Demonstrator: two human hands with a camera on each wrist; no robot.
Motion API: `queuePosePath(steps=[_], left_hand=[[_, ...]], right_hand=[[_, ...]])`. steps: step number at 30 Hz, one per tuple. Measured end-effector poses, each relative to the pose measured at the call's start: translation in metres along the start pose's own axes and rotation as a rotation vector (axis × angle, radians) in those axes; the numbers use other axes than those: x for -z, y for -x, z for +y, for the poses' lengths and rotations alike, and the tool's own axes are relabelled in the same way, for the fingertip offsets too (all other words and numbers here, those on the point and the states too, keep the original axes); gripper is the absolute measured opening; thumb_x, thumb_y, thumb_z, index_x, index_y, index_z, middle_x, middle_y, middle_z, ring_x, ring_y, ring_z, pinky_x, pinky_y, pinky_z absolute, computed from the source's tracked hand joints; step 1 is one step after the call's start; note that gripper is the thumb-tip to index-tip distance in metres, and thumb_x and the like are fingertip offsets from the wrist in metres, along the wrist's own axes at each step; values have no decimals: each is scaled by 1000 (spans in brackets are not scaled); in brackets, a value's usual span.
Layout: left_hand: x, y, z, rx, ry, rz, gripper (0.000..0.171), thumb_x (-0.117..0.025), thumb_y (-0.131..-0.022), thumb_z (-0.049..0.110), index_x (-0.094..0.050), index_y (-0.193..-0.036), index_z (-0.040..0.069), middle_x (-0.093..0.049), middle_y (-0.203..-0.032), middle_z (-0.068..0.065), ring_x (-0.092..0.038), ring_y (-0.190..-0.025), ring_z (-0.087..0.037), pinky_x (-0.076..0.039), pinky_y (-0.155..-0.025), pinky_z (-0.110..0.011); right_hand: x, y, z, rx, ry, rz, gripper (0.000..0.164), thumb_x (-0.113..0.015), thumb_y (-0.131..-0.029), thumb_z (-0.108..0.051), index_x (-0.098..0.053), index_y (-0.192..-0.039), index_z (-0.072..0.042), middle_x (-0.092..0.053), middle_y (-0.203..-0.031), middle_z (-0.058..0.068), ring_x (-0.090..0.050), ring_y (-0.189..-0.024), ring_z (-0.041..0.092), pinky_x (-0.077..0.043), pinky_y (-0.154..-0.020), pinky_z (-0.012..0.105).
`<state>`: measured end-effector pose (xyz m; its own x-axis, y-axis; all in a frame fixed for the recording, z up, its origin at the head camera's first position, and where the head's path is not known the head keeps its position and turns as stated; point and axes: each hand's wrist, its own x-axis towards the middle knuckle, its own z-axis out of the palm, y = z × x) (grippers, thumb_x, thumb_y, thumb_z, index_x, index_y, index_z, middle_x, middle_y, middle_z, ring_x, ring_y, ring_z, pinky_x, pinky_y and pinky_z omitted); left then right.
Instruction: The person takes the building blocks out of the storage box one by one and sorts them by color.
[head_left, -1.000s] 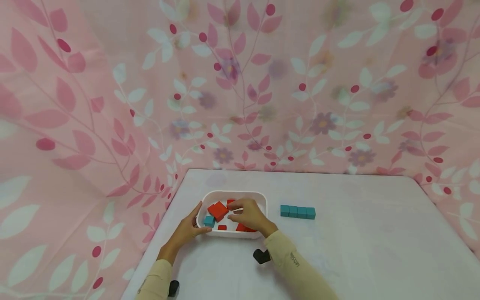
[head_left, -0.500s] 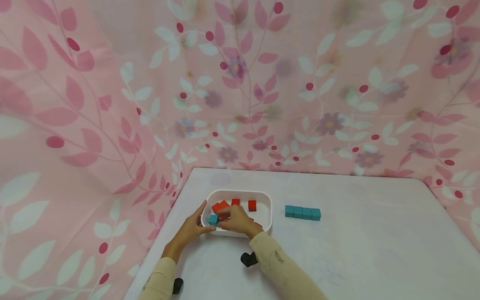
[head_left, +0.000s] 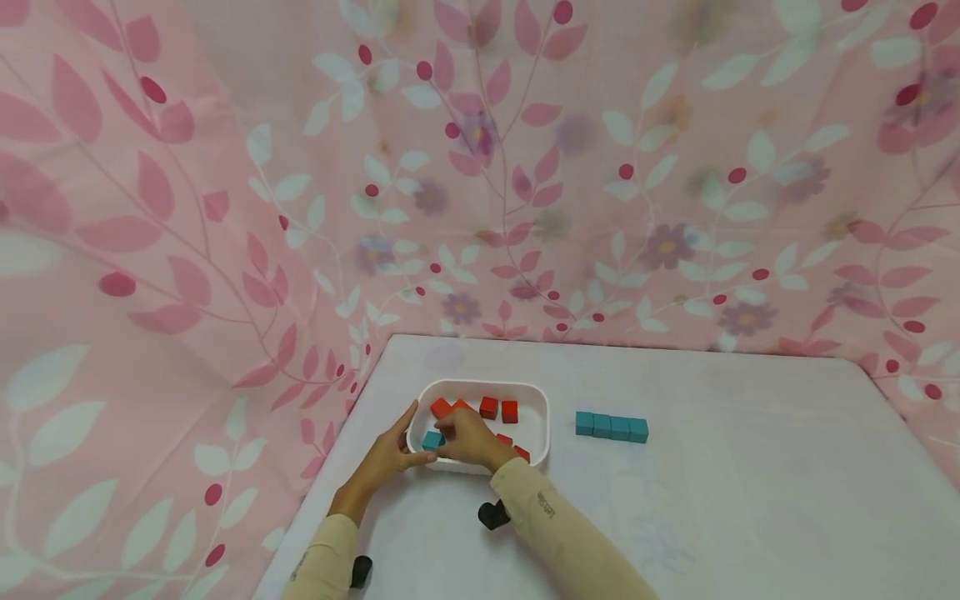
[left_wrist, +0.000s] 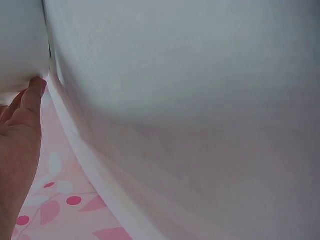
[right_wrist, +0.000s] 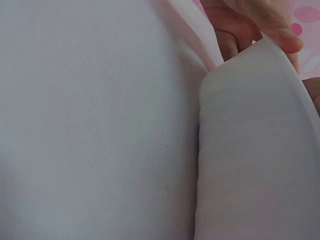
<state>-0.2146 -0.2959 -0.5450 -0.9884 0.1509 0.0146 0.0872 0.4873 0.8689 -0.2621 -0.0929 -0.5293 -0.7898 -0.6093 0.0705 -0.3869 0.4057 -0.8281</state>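
Observation:
A white plastic tray (head_left: 542, 429) stands on the table's left part. My left hand (head_left: 382, 458) grips its left end, thumb over the near rim and fingers along the outer side. In the left wrist view, those fingers (left_wrist: 30, 102) reach up to the tray wall. My right hand (head_left: 471, 437) is inside the tray, its bent index finger and thumb right at a teal cube (head_left: 431, 441) in the near left corner. Whether it pinches this cube I cannot tell. Red cubes (head_left: 488, 407) lie in the tray, some partly hidden by that hand.
Right of the tray, several teal cubes (head_left: 611, 427) sit in a straight row on the white-covered table (head_left: 712, 483). A pink floral curtain (head_left: 525, 167) hangs behind and at the left. Black wrist pieces (head_left: 493, 514) show below the sleeves.
My right hand has moved left inside the tray, from its middle to the teal cube. The red cubes there have shifted. The left hand keeps its grip; the head view has turned slightly left.

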Motion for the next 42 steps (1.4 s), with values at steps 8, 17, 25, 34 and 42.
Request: queuePosePath(steps=[8, 17, 25, 34, 42], left_hand=[[-11, -7, 2, 1, -28, -28, 101, -83, -77, 34, -22, -157, 22, -28, -158, -8, -53, -126, -29, -50, -96, -36], [-10, -5, 0, -9, 1, -23, 101, -83, -78, 30, -21, -157, 19, -35, -154, -14, -59, -118, -28, -55, -88, -34], [-3, 1, -2, 25, -18, 10, 105, -86, -74, 33, -22, -157, 23, -33, -155, -9, -56, -120, -24, -54, -89, -30], [-3, 1, -1, 52, -16, 21, 105, -86, -74, 27, -22, -157, 24, -34, -155, -9, -55, -121, -28, -52, -93, -37], [-3, 2, 0, 68, -5, 29, 105, -87, -73, 24, -24, -156, 26, -35, -155, -6, -54, -124, -27, -50, -96, -38]], right_hand=[[-4, -2, 5, 12, 139, 113, 35, -85, -76, -19, -75, -105, -1, -72, -93, 5, -58, -78, 10, -54, -72, 22], [-1, 2, 4, 33, 55, 124, 28, -82, -80, -14, -76, -105, -5, -69, -90, -1, -56, -79, 10, -53, -70, 19], [14, 13, 2, 142, -40, 128, 32, -81, -81, -15, -74, -110, -5, -69, -95, -2, -62, -84, 12, -54, -77, 20], [69, 57, 14, 255, -59, 111, 36, -78, -83, -11, -70, -118, -7, -67, -107, -1, -66, -97, 14, -56, -84, 38], [123, 99, 33, 197, 176, 250, 40, -80, -80, -10, -71, -119, -10, -61, -107, -7, -58, -98, 13, -56, -84, 34]])
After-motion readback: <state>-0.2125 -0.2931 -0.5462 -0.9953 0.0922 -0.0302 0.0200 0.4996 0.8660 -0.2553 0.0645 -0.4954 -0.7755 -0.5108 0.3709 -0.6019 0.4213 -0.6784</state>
